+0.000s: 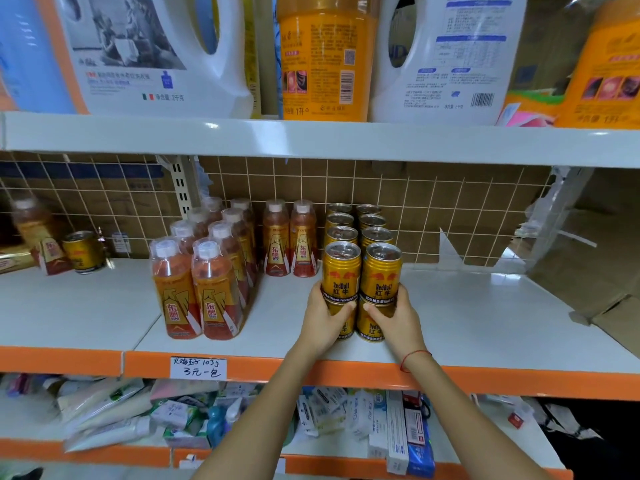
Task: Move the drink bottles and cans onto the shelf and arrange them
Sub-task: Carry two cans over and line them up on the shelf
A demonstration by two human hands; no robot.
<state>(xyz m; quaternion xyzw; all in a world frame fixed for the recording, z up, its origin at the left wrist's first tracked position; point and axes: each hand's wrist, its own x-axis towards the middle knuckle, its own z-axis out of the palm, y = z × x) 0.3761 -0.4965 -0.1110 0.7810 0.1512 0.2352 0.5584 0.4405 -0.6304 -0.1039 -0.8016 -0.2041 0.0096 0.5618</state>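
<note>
We are in the arranging step. Our left hand (323,315) and right hand (394,317) each curl around a front can (341,271) on the shelf (485,313), just right of the bottles (201,289). Next, we judge, push both cans back evenly.

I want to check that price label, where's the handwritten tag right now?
In the head view the handwritten tag is stuck on the orange front edge of the middle shelf, left of centre, below the front bottles.
</note>
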